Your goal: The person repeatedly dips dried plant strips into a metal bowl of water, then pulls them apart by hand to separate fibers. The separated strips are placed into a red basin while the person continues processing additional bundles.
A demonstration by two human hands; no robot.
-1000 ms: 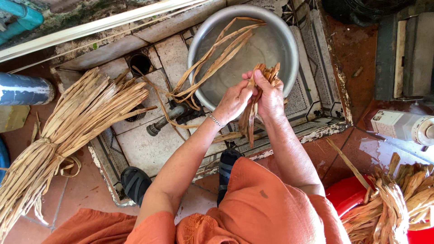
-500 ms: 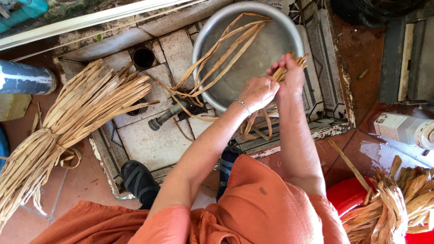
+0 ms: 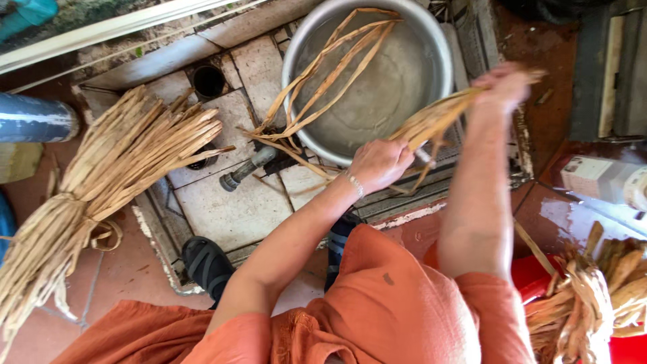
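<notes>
Person in loose orange clothing, seen from above

The garment is a plain orange cloth with soft folds, covering the torso and lap; its short sleeves end above the elbows, leaving both forearms bare. A small dark spot marks the fabric near the chest. The left hand [image 3: 379,164] has a thin silvery beaded bracelet [image 3: 353,183] at the wrist; the right hand [image 3: 502,86] wears nothing and is motion-blurred. 1 foot shows below, in a dark open sandal [image 3: 206,264] with broad straps.

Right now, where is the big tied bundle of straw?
The tied bundle lies at the left of the head view, on the tiled floor, left of the metal basin.
</notes>
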